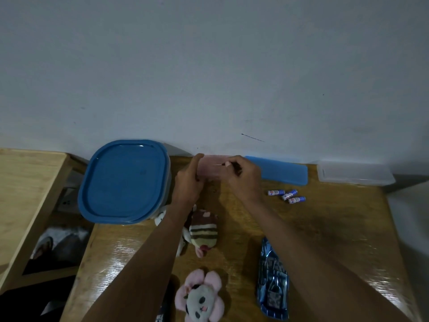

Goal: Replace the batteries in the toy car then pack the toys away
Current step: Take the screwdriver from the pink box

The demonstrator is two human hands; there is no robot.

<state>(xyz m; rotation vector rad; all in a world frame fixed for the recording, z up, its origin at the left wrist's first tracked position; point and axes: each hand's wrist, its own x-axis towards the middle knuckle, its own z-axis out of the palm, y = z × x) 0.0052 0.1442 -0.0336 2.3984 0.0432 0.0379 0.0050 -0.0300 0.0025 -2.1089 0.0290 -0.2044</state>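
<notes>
Fingers of your right hand [241, 176] pinch a thin screwdriver [220, 164] while your left hand [189, 180] grips the pink case [210, 170] steady, car [274, 282] waiting nearer you.

one head-worn view looks forward and down over the wooden table [325, 228] toward the wall [209, 66].

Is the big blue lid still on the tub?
Yes, the blue lid sits closed on top of the tub, left of the person's hands.
</notes>
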